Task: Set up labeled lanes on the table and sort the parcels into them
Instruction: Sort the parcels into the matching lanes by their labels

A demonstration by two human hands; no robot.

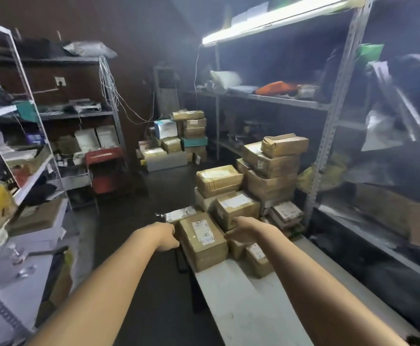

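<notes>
Reaching out with both arms, the person has the left hand [165, 237] against the near-left side of a brown parcel [202, 242] and the right hand [245, 232] by its far-right side — the box sits squarely between the two. Each hand looks curled against a side, but the fingers are turned away and I cannot tell for sure whether they are clamped on the cardboard or only touching it. Gripping from opposite sides suits a box this bulky: it keeps the white label on top facing up and readable, which matters if the label decides the lane.

That parcel rests at the left edge of the white counter [244, 303], partly overhanging it. Just beyond the right hand rises the main stack of parcels [251, 186], piled several high, probably heaped there as an unsorted supply within arm's reach. A flat grey packet [180, 214] lies just past the left hand, and a smaller box [257, 259] stands just under the right wrist.

Nearer than the hands, the counter runs bare — no lane labels show on it, so the sorting space appears not yet marked out.
</notes>
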